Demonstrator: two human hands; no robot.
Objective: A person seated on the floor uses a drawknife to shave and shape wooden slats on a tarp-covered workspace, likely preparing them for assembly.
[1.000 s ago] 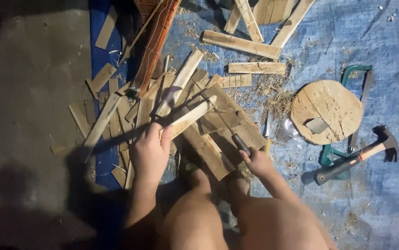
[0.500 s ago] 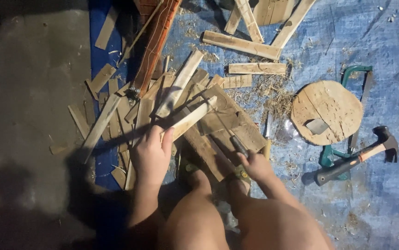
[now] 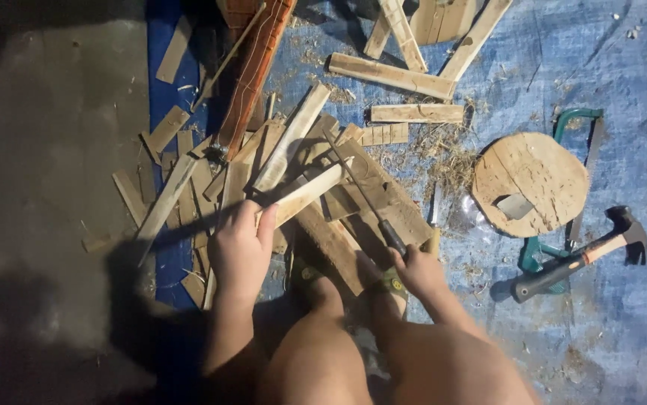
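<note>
The left hand (image 3: 241, 247) was closed around a pale wooden slat (image 3: 305, 195) angling up to its right. Just beside it, the right hand (image 3: 417, 274) gripped a dark-handled knife (image 3: 372, 206), blade resting against the slat.

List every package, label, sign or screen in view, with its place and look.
None show: no package, label, sign or screen.
In view instead are a wood strip in the left hand, a dark-handled blade in the right hand, a hammer and a round wooden disc on the blue tarp.
</note>
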